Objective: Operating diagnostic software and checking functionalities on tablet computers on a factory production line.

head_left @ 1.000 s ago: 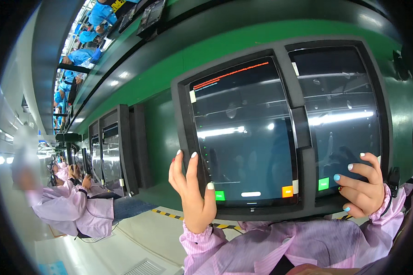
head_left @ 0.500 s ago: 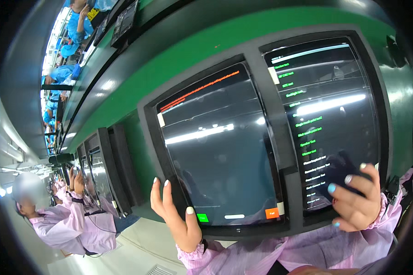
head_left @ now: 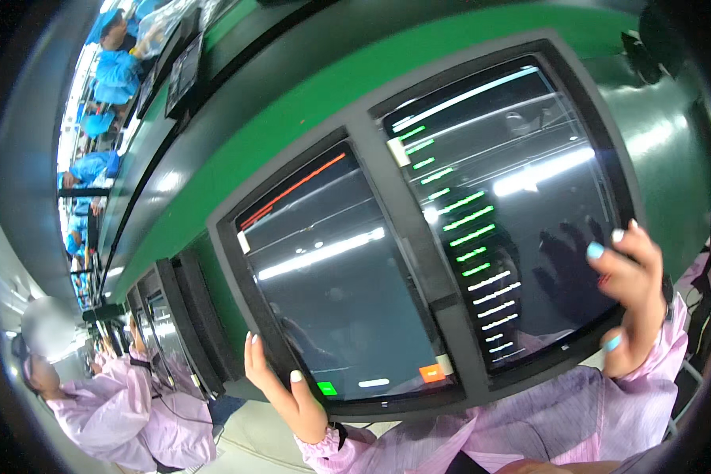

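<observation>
Left hand (head_left: 280, 391) braces the lower-left rim of the twin-screen panel (head_left: 430, 237), fingers spread and flat, gripping nothing — it looks like a steadying hold. Right hand (head_left: 636, 296) lies open on the right screen (head_left: 521, 205), fingertips over the green rows, apparently tapping. Beyond, a co-worker (head_left: 126, 419) in lilac — then more panels (head_left: 178, 328).
</observation>
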`<state>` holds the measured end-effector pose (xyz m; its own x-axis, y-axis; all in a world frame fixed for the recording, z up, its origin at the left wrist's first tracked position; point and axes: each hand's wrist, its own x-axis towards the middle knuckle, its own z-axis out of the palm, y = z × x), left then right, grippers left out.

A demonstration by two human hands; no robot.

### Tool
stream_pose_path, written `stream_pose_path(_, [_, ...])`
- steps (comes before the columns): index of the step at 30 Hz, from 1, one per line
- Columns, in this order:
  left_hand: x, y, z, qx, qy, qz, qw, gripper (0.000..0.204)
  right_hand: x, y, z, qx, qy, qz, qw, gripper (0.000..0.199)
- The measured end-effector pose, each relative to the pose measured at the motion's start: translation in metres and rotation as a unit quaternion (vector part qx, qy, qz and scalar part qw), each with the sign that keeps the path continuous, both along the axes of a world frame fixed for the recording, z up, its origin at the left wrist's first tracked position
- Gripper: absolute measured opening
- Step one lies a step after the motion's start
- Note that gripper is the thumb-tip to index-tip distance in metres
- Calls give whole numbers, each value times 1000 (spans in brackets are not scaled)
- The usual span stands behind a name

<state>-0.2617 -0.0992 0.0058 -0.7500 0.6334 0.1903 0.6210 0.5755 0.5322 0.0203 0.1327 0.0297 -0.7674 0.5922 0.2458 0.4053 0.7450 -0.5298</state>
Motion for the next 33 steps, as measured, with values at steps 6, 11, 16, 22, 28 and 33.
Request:
stream_pose_path(6, [1,-3,2,9,-25,33,999,56,15,42,-31,-131,187,-219,949,31])
stream_pose_path(11, [-8,-11,-2,106,-32,31,993,54,20,45,-48,-395,311,-158,850,37])
stream_pose_path(16, [-8,-15,-1,105,-11,43,994,51,28,50,-51,-339,302,-88,887,39])
stream_pose_path(22, [2,-8,5,77,-11,88,993,49,29,48,-47,-334,298,-103,888,37])
stream_pose_path(28, [-12,-18,-2,142,-61,68,986,54,24,48,-45,-308,261,-142,904,36])
stream_pose_path(33, [-19,-18,-10,238,-129,-7,963,60,28,48,-57,-288,295,-161,897,36])
